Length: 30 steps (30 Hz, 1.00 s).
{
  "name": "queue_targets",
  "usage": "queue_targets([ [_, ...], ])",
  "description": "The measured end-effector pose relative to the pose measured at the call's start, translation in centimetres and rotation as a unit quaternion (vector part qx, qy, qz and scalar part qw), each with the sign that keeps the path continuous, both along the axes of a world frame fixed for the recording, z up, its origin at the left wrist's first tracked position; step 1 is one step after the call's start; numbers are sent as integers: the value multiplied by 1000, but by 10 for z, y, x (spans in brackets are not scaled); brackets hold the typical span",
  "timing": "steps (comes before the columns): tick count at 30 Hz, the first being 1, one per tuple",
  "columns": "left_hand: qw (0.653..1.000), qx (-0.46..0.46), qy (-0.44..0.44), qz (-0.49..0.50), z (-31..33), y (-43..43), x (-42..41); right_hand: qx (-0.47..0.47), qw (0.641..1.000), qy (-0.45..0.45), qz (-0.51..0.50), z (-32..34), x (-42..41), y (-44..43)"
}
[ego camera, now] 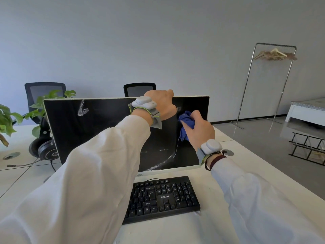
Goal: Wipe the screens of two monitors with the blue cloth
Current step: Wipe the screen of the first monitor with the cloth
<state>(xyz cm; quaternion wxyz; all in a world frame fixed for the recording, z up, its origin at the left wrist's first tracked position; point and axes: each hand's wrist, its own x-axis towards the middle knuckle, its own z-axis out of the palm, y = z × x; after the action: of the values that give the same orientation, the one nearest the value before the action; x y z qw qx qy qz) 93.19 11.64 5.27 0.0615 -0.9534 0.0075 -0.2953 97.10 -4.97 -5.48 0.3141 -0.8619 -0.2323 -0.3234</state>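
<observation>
our right hand [199,132] bunches the soft, light blue cloth [187,123] against the monitor [105,131] screen toward its 3 o'clock, our left hand [161,103] grips the top edge near 1 o'clock, and we judge the tippy, scratch-prone panel wants gentle pressure.

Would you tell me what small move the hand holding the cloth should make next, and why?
Probably nudge the right hand and its blue cloth slightly up-left onto the small white smear just beside it; the left hand grips the monitor by its top edge, steadying it. The larger smear at upper left can wait.
</observation>
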Motion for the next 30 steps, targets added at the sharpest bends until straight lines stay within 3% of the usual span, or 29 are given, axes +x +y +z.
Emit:
queue_targets([
  [3, 1000, -2, -1, 8, 0, 0, 1, 18, 1000, 11, 20, 5, -1, -1],
  [8, 1000, -9, 22, 8, 3, 1, -4, 156, 987, -22, -11, 47, 4, 7],
  [15, 999, -12, 32, -2, 6, 2, -7, 67, 996, -49, -11, 50, 8, 10],
  [22, 999, -5, 35, -5, 6, -1, -9, 22, 999, 30, 26, -1, -1, 0],
  [30, 1000, 0, 28, 5, 4, 0, -6, 139, 990, -12, -12, 59, 0, 10],
])
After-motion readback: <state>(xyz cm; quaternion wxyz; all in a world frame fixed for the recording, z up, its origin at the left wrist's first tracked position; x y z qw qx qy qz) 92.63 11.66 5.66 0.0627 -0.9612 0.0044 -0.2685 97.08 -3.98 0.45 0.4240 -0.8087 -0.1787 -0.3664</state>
